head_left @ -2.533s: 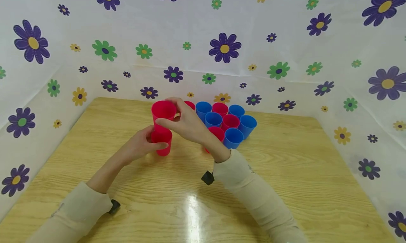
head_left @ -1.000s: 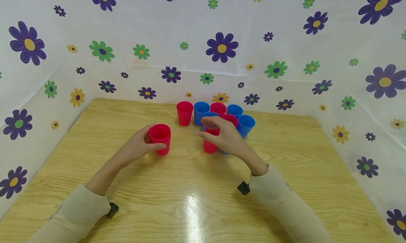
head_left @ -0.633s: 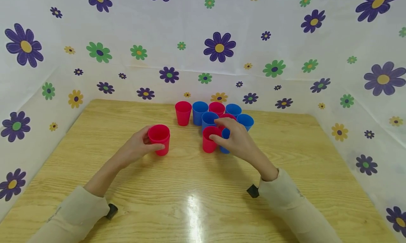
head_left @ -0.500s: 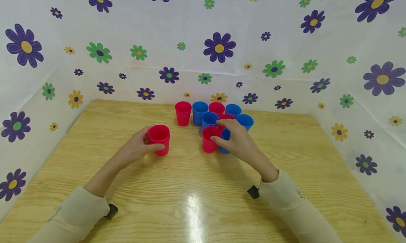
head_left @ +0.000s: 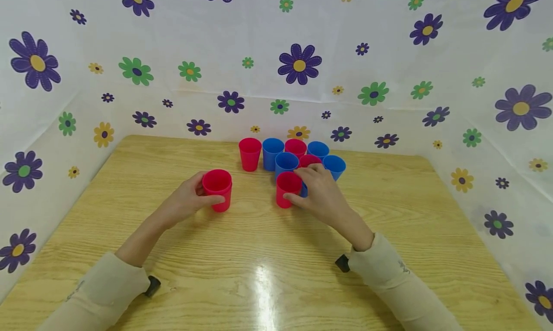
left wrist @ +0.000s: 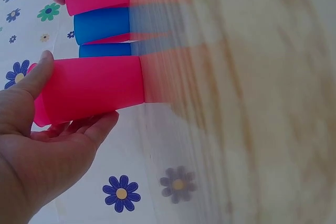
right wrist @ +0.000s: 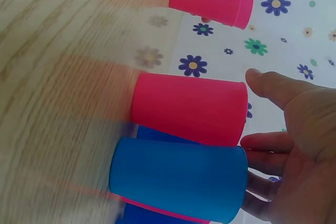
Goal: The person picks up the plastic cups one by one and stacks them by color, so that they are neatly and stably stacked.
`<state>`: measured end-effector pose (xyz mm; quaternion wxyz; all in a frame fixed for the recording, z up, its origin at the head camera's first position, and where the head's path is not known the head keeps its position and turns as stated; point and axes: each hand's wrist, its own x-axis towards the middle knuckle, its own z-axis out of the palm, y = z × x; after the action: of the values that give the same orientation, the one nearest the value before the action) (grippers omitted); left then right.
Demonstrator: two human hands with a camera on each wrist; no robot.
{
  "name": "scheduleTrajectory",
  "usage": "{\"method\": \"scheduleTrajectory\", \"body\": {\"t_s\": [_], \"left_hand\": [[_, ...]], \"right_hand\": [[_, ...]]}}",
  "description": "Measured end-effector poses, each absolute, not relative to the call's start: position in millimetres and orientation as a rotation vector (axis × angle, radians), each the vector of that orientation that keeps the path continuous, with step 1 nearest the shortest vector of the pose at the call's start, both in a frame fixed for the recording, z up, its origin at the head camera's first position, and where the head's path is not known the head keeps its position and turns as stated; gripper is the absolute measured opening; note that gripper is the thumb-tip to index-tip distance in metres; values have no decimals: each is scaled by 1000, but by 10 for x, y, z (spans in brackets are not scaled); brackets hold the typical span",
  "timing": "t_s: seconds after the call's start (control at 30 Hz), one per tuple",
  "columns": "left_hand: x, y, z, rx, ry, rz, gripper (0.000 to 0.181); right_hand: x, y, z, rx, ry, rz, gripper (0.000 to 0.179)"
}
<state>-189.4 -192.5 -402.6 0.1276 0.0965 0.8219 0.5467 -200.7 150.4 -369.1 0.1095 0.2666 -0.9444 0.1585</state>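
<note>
My left hand [head_left: 187, 199] grips a nested stack of red plastic cups [head_left: 220, 207], standing upright on the table left of the others. In the left wrist view, the thumb lies along one side of this stack and the fingers curl under the other. My right hand [head_left: 324, 194] is at a single red cup [head_left: 284, 199] at the front of the cup group. Its thumb and fingers lie spread on either side of that cup's rim. A blue cup [right wrist: 178, 179] stands close beside it, mostly hidden by the right hand in the head view.
Behind stand several more cups, among them a red cup [head_left: 250, 156] at the left end, a blue cup [head_left: 273, 156] and another blue cup [head_left: 334, 167] at the right. The wooden table [head_left: 207, 273] ends at a flower-patterned white cloth [head_left: 242, 29].
The right hand set a red cup into the one at my left hand, let go and moved right to the front red cup. Its thumb and fingers have lowered around the rim. My left hand stays put.
</note>
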Motion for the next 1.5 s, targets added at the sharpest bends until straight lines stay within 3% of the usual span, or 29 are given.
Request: {"method": "scheduleTrajectory", "body": {"t_s": [0.87, 1.5], "left_hand": [[-1884, -1894, -4033, 305, 2415, 1586, 69], [-1899, -1905, -4042, 312, 2434, 1562, 69]], "right_hand": [[-1982, 1424, -3766, 801, -2748, 457, 67], [-1811, 1398, -3668, 913, -2692, 994, 68]]}}
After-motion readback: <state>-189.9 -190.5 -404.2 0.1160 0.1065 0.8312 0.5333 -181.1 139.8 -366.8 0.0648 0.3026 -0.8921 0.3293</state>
